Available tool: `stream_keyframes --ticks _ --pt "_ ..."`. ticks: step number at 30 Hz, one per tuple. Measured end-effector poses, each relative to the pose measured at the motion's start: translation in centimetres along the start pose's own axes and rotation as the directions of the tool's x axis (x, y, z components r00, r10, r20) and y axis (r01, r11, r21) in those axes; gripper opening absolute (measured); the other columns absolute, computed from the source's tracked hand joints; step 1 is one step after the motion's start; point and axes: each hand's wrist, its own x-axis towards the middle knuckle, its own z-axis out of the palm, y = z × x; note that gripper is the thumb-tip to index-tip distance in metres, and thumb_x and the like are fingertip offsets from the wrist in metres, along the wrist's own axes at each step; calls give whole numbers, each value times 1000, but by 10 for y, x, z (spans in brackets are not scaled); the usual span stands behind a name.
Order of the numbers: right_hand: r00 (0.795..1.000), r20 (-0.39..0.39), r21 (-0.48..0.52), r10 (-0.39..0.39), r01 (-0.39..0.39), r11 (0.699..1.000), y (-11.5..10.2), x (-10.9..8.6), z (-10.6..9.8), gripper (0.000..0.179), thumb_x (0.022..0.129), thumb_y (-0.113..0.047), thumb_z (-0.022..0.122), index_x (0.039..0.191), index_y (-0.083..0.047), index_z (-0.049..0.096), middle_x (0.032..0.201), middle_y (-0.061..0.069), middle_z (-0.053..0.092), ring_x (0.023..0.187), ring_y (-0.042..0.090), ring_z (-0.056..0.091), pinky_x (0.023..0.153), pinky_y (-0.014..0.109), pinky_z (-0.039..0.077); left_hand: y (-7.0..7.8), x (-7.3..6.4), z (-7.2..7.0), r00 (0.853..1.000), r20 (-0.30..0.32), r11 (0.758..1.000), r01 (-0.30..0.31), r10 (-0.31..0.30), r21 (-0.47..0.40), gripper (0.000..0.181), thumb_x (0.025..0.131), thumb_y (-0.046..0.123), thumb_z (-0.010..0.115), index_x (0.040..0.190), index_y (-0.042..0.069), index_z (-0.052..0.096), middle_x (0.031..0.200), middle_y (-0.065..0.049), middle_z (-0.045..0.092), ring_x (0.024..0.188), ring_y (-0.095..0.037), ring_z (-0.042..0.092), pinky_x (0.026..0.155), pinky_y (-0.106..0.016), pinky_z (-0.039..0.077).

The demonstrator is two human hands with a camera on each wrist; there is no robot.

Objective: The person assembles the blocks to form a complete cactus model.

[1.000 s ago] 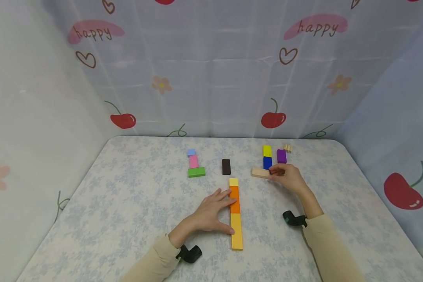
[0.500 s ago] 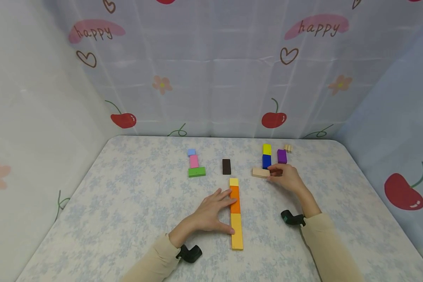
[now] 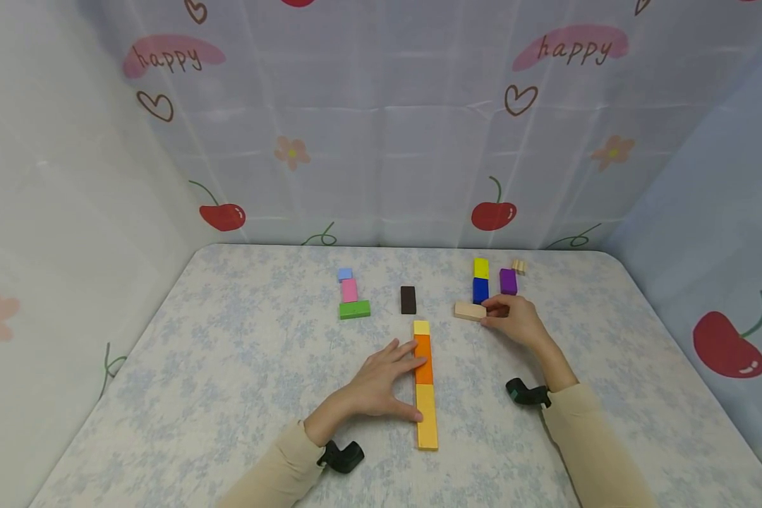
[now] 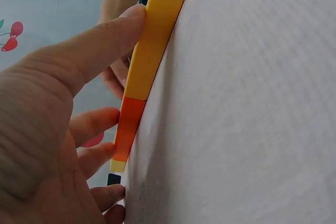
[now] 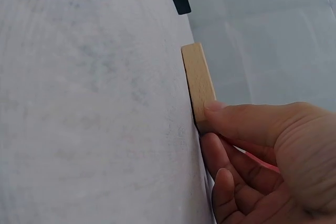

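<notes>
My left hand (image 3: 381,381) lies with spread fingers along a straight row of blocks. Its thumb touches the long yellow-orange block (image 3: 427,423), and fingertips touch the orange block (image 3: 422,360). A small pale yellow block (image 3: 421,327) forms the far end of that row. At the right, my right hand (image 3: 517,321) pinches one end of a plain wooden block (image 5: 198,80) between thumb and fingers; the block lies on the table. Directly behind it, a blue block (image 3: 480,291) and a bright yellow block (image 3: 480,268) stand in line.
A dark brown block (image 3: 408,300) lies beyond the row. To its left are green (image 3: 354,310), pink (image 3: 349,290) and light blue (image 3: 345,274) blocks. A purple block (image 3: 508,281) and small wooden pieces (image 3: 518,267) lie behind the right hand. Curtains surround the table.
The blue and bright yellow blocks have shifted slightly away, toward the back edge, and sit straighter. My right hand has moved very little, and the left hand has stayed put.
</notes>
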Motion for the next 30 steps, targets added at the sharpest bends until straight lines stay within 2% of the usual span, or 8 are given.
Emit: stream_keyframes --ticks 8,17,20,26,30 --pt "1000 3 2 5 -5 1000 -4 -4 -1 30 86 -12 74 112 2 68 100 18 70 83 23 65 71 28 52 -1 0 1 1000 1 1000 -9 9 3 88 74 49 82 149 21 44 164 0 21 152 -31 10 118 -57 19" --pt "999 35 20 -7 7 1000 -12 -13 -2 31 88 -13 72 116 0 67 106 18 69 88 23 65 74 27 54 -2 2 1 1000 7 1000 4 -4 1 88 74 50 81 149 23 43 164 2 19 153 -29 9 118 -57 18" --pt "999 44 23 -12 11 1000 -14 -17 -1 30 88 -12 73 115 0 67 106 17 70 87 22 65 74 26 55 -2 2 1 1000 7 1000 6 -6 -1 88 74 50 81 149 23 43 164 2 19 153 -29 9 118 -57 18" --pt "997 61 36 -37 35 999 -20 -24 -1 29 87 -12 74 113 -1 67 106 16 70 87 22 66 76 32 57 -1 2 0 1000 -1 1000 0 0 8 89 74 50 81 149 22 43 164 1 20 153 -30 10 118 -57 19" --pt "996 75 42 -50 47 998 -23 -28 2 29 86 -12 75 112 -2 68 105 14 70 87 20 66 75 29 56 -1 2 0 1000 -1 1000 3 -3 14 88 74 51 81 149 23 43 164 2 20 153 -30 10 118 -57 19"
